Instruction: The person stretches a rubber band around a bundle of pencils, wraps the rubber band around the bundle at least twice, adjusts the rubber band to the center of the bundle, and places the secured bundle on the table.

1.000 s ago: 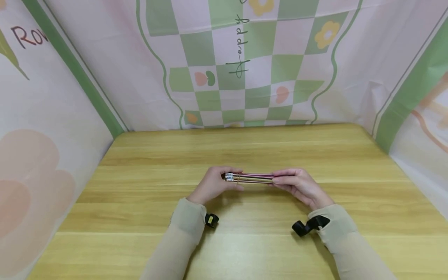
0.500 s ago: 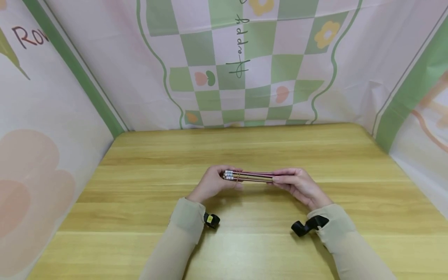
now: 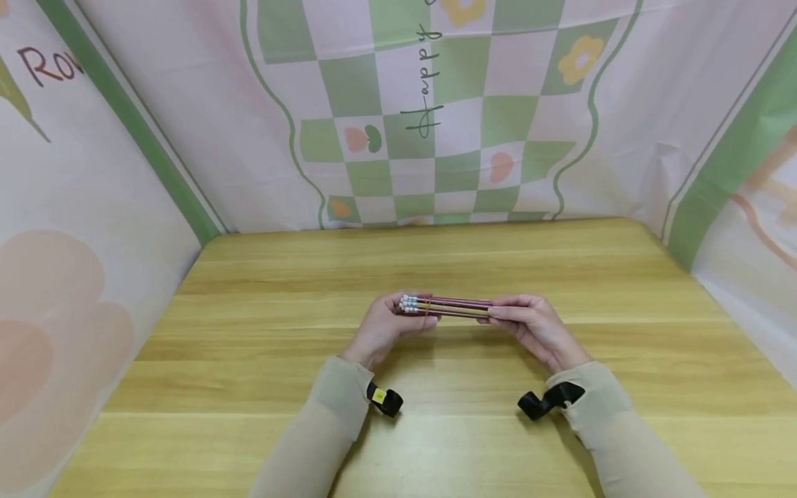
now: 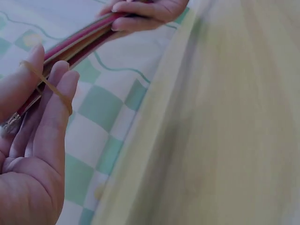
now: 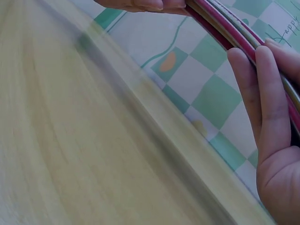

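Note:
Several pencils in dark red and gold are held in a bundle above the table, lying nearly level with their white eraser ends at the left. My right hand pinches the other end of the bundle between thumb and fingers. Around the eraser end, my left hand has its thumb on one side and its fingers on the other. A tan rubber band is stretched over the left thumb and fingertips and crosses the pencils. The pencils' far tips are hidden in the right hand.
Beneath both hands spreads a light wooden table. A cloth backdrop with green checks hangs behind its back edge, with more printed cloth at both sides. Each wrist carries a black camera mount on its sleeve.
The eraser end has risen slightly and turned more toward the head camera. My left wrist has shifted a little to the right; the right hand has barely moved and keeps its grip.

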`<act>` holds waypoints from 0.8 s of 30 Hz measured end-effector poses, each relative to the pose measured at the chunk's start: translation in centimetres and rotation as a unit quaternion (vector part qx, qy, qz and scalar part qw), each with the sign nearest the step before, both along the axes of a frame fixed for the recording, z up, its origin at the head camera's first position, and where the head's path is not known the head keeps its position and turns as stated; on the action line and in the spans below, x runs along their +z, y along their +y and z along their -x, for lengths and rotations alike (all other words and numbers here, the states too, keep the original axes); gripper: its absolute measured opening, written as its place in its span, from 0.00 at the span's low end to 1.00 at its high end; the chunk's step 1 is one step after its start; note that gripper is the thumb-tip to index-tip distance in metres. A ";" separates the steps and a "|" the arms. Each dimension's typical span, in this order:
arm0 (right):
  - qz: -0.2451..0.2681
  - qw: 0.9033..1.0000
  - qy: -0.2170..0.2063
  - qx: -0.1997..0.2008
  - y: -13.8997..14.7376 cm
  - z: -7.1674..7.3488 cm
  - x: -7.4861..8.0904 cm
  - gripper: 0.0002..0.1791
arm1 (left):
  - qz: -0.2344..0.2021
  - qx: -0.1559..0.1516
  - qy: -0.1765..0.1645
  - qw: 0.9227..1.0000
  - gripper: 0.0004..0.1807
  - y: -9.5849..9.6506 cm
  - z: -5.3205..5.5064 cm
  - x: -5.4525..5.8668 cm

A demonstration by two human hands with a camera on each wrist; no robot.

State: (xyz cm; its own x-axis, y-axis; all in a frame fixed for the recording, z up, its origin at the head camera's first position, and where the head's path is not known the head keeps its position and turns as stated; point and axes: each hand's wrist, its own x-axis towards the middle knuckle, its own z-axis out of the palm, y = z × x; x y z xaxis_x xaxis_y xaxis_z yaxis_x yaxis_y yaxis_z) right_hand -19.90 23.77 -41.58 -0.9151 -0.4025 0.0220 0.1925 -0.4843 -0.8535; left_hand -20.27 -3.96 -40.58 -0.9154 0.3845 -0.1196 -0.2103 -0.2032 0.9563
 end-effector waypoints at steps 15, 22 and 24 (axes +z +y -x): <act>0.028 1.000 0.002 0.008 0.0 -0.1 0.1 0.17 | -0.025 0.009 -0.012 1.000 0.25 0.3 -0.4 0.6; 0.042 0.999 0.010 0.002 -0.1 -0.1 0.0 0.17 | -0.045 0.002 -0.014 0.999 0.22 0.3 -0.4 0.6; 0.039 0.999 0.014 -0.006 -0.3 -0.1 0.0 0.16 | -0.051 0.001 -0.013 0.999 0.20 0.2 -0.4 0.5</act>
